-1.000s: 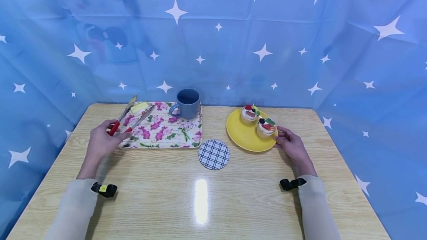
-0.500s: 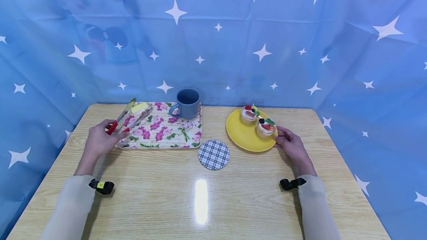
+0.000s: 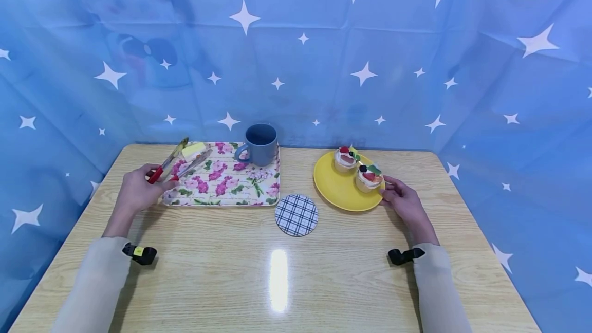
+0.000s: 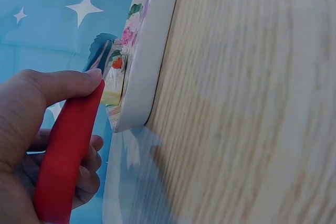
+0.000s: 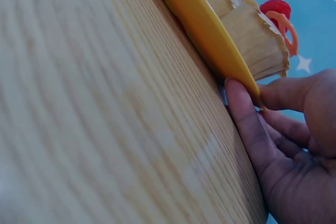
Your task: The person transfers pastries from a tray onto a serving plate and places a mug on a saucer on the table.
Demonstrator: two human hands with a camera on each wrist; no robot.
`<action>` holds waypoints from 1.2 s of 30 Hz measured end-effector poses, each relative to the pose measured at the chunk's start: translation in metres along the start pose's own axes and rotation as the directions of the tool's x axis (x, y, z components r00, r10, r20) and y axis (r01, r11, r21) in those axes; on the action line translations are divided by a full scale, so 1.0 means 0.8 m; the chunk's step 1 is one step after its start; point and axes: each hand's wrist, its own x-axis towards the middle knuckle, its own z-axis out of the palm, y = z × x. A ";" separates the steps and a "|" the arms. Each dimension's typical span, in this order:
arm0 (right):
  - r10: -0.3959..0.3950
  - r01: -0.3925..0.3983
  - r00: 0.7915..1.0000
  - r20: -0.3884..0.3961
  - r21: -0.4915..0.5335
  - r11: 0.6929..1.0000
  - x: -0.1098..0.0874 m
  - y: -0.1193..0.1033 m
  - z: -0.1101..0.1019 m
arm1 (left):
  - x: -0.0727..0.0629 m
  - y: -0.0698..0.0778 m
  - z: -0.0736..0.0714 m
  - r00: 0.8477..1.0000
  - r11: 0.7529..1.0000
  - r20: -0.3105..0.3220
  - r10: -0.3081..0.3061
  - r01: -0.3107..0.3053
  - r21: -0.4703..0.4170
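My left hand (image 3: 139,189) holds a pair of tongs (image 3: 155,175) by their red handles, thumb on one handle and fingers on the other. Their arms stand spread over the left end of a floral tray (image 3: 240,184). Between the tips lies a small pale-yellow item (image 3: 193,150); its kind is unclear. Seen from the left wrist, the thumb lies along a red tong handle (image 4: 68,156). My right hand (image 3: 407,204) pinches the near-right rim of a yellow plate (image 3: 339,194), thumb on top and fingers below. Two fruit-topped cupcakes stand on it, one cupcake (image 3: 368,181) near that hand.
A blue mug (image 3: 261,147) stands on the tray's right end, handle to the left. Between tray and plate, a round checked coaster (image 3: 296,215) lies on the wooden table (image 3: 222,271). A blue starry curtain (image 3: 296,66) hangs behind the table.
My left hand has shifted slightly left with the tongs, and their tips have come a little lower beside the yellow item. The right hand and plate have not moved.
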 end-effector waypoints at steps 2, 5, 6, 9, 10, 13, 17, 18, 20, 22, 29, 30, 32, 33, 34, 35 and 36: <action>-0.003 0.003 1.000 0.001 0.001 1.000 0.000 0.001 0.000 | 0.002 -0.001 -0.001 1.000 1.000 0.004 -0.005 0.005 0.008; -0.001 0.001 1.000 0.000 0.006 1.000 0.001 0.001 0.000 | 0.004 -0.001 -0.001 1.000 1.000 0.013 -0.017 0.017 0.021; 0.001 -0.001 1.000 -0.001 0.008 1.000 0.001 0.001 0.000 | 0.005 -0.002 -0.001 1.000 1.000 0.016 -0.019 0.018 0.024; 0.003 -0.003 1.000 -0.003 0.008 1.000 0.002 0.002 0.000 | 0.007 -0.003 -0.001 0.999 0.999 0.026 -0.026 0.025 0.026; 0.004 -0.004 1.000 -0.002 0.008 1.000 0.002 0.002 0.001 | 0.007 -0.004 -0.001 0.999 0.999 0.028 -0.029 0.028 0.026; 0.002 -0.002 1.000 -0.003 0.005 1.000 0.002 0.001 0.000 | 0.009 -0.004 -0.001 0.999 0.999 0.036 -0.038 0.037 0.023; -0.002 0.002 1.000 -0.007 -0.002 1.000 0.000 0.001 0.000 | 0.009 -0.004 -0.001 0.998 0.999 0.046 -0.040 0.040 0.018; -0.005 0.005 1.000 -0.006 -0.004 1.000 0.000 0.002 0.000 | 0.009 -0.005 -0.001 0.998 0.999 0.047 -0.036 0.035 0.018; -0.010 0.010 1.000 -0.005 -0.004 1.000 0.000 0.002 -0.001 | 0.009 -0.006 -0.001 0.999 0.999 0.045 -0.030 0.030 0.018; -0.014 0.014 1.000 -0.001 -0.003 1.000 0.000 0.003 -0.001 | 0.008 -0.007 -0.001 0.999 1.000 0.040 -0.019 0.018 0.021; -0.001 0.001 1.000 -0.001 -0.003 1.000 0.001 0.003 -0.001 | 0.003 -0.007 0.000 1.000 1.000 0.014 0.010 -0.011 0.019; 0.002 -0.002 1.000 -0.002 -0.004 1.000 0.001 0.002 -0.001 | 0.003 -0.007 0.001 1.000 1.000 0.011 0.012 -0.012 0.019; 0.007 -0.007 1.000 -0.003 -0.006 1.000 0.001 0.002 -0.001 | 0.002 -0.007 0.002 1.000 1.000 0.010 0.015 -0.016 0.015; 0.007 -0.007 1.000 -0.002 -0.007 1.000 0.000 0.001 -0.001 | 0.002 -0.007 0.003 1.000 1.000 0.011 0.016 -0.016 0.013; 0.007 -0.007 1.000 -0.002 -0.008 1.000 0.000 0.001 0.000 | 0.001 -0.007 0.003 1.000 1.000 0.011 0.016 -0.016 0.011; 0.006 -0.006 1.000 -0.003 -0.008 1.000 0.000 0.000 0.000 | 0.001 -0.007 0.004 1.000 1.000 0.010 0.018 -0.018 0.011; 0.007 -0.007 1.000 -0.004 -0.005 1.000 -0.001 -0.001 0.000 | 0.001 -0.007 0.005 1.000 1.000 0.007 0.021 -0.021 0.010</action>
